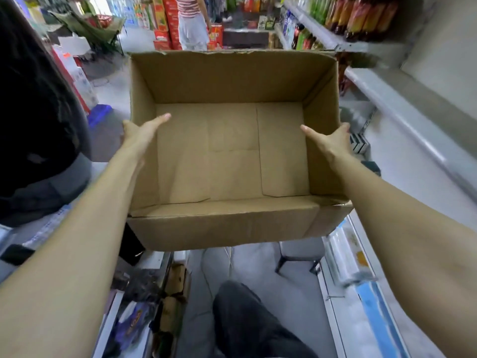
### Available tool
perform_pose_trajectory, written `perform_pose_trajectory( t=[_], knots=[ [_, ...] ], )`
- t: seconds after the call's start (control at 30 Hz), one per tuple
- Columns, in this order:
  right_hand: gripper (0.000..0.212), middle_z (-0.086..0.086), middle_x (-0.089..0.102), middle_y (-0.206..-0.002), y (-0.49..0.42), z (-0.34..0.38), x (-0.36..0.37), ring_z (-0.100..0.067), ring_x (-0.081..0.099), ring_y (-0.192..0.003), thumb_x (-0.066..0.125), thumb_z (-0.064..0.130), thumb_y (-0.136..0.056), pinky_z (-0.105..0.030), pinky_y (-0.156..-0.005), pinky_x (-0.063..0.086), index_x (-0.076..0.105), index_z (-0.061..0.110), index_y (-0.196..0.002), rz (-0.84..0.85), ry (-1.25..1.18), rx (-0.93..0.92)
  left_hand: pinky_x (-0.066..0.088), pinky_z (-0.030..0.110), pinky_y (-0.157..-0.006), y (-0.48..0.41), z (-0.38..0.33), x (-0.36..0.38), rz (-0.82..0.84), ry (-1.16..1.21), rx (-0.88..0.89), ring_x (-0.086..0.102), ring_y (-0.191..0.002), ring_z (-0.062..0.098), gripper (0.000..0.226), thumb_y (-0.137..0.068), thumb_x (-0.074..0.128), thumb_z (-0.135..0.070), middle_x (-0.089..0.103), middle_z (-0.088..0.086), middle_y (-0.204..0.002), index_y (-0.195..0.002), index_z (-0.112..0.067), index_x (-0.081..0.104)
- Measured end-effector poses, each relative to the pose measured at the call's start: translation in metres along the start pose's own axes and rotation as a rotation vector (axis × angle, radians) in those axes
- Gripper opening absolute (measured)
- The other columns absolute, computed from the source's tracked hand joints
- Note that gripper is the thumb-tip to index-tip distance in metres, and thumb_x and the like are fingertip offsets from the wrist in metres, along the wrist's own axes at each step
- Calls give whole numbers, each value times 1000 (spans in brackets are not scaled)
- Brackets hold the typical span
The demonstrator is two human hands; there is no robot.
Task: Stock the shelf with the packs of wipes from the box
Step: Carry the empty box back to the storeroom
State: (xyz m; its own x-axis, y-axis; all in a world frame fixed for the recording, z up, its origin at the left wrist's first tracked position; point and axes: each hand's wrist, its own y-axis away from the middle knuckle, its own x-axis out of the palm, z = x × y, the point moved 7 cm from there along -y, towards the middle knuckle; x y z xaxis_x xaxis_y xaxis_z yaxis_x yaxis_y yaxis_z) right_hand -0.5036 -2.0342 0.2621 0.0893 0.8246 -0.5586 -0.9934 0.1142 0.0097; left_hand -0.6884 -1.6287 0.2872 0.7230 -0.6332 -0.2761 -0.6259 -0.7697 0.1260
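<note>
In left hand (136,133), right hand (333,139) — cardboard box (232,81)

One wide-angle camera, worn on the head, looks forward and steeply down — close over the open box (227,73) at centre, the wearer's knee (253,319) at 6 o'clock, the shelf (387,104) at 2 o'clock.

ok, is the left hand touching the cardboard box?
Touching. Head view: the left hand straddles the cardboard box at its left wall, thumb flat inside.
</note>
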Motion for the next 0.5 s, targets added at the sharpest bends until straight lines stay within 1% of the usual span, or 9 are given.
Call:
perform_pose_trajectory(
  t=[0.13,0.23,0.3,0.37,0.4,0.47,0.5],
  knots=[
    [130,-18,22,-155,-28,-11,24,-37,28,-141,72,73,-59,-53,-113,29,3,14,-152,-2,-46,75,19,47,-118,-36,-2,26,34,-13,-13,15,-148,26,122,-72,74,-58,6,9,-163,-155,-11,-3],
    [123,-17,20,-156,-59,8,51,-36,26,-142,70,69,-66,-51,-114,27,4,11,-152,10,-23,44,20,46,-117,-69,-3,30,15,-28,-36,17,-148,25,122,-72,73,-60,7,9,-162,-155,-11,-1],
    [120,-17,24,-155,-86,28,76,-35,26,-141,67,72,-68,-49,-114,27,7,9,-152,36,-13,8,21,45,-117,-96,-4,30,-16,-22,-52,19,-147,25,125,-69,72,-67,11,9,-162,-155,-11,0],
    [127,-16,27,-152,-118,52,103,-34,28,-140,61,82,-59,-50,-113,29,13,8,-150,75,-52,-21,23,44,-118,-126,-9,33,-46,-22,-53,22,-146,25,132,-61,69,-78,17,10,-160,-154,-10,4],
    [129,-16,27,-153,-138,63,118,-32,28,-140,60,84,-57,-48,-114,28,13,8,-150,88,-78,-32,23,43,-118,-141,-13,36,-68,-31,-62,23,-145,25,133,-60,66,-81,18,10,-160,-154,-10,6],
    [125,-17,22,-156,-185,89,145,-29,25,-143,64,75,-67,-42,-117,24,6,5,-152,102,-105,-86,23,42,-118,-178,-25,43,-131,-73,-52,23,-145,27,128,-64,60,-83,17,10,-160,-154,-10,5],
    [124,-18,20,-156,-208,102,157,-30,24,-143,67,70,-69,-42,-117,23,4,3,-152,120,-111,-110,24,42,-117,-198,-32,48,-166,-91,-58,23,-145,29,128,-65,59,-83,17,10,-160,-154,-9,3]
  ],
)
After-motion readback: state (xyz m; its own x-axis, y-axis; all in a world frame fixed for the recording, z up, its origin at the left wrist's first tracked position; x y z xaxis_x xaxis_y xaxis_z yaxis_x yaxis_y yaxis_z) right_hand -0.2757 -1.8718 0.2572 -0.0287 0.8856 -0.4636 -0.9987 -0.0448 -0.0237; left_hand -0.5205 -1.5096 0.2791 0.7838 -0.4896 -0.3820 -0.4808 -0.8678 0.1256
